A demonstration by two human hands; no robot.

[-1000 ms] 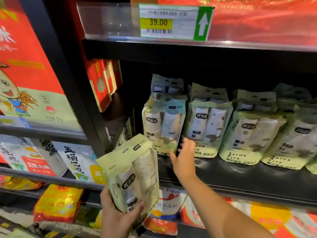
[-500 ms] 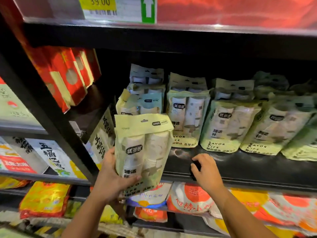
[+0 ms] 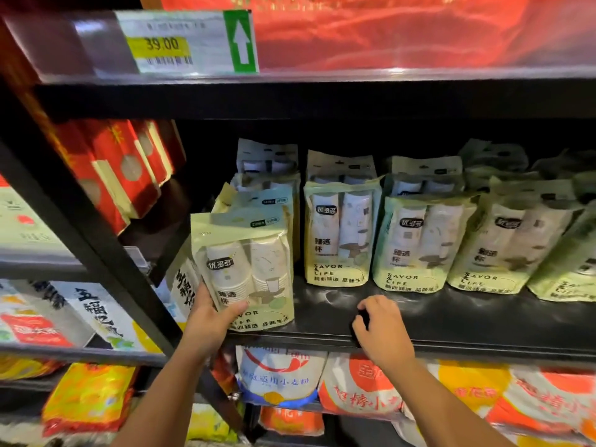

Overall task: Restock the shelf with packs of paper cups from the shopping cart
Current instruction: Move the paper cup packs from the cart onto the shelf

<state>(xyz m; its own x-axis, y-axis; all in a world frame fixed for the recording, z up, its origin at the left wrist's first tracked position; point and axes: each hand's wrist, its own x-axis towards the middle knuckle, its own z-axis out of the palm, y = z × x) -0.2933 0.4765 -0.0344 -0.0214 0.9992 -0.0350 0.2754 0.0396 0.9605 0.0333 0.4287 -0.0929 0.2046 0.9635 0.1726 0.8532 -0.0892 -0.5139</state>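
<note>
Head view, left hand: the left hand (image 3: 209, 324) gripped a pack of paper cups (image 3: 245, 262) at its lower left corner, with the thumb laid across the front and the fingers hidden behind.
Head view, pack: it stood upright at the left end of the black shelf (image 3: 467, 321), just in front of another pack. Its bottom edge was at the front lip. Whether it sat on the board could not be told.
Head view, right hand: the right hand (image 3: 383, 333) held nothing. Its fingers were loosely curled, with the tips resting on the shelf board near the front edge, well apart from the held pack.
Head view, shelf: a row of packs (image 3: 422, 246) stood farther back, several deep, running to the right.
Head view, surroundings: a price tag (image 3: 187, 43) reading 39.00 with a green arrow hung on the shelf above. Red boxes (image 3: 119, 175) leaned at the left, behind a black upright post (image 3: 96, 240). Printed bags (image 3: 280, 379) lay on the shelf below.
</note>
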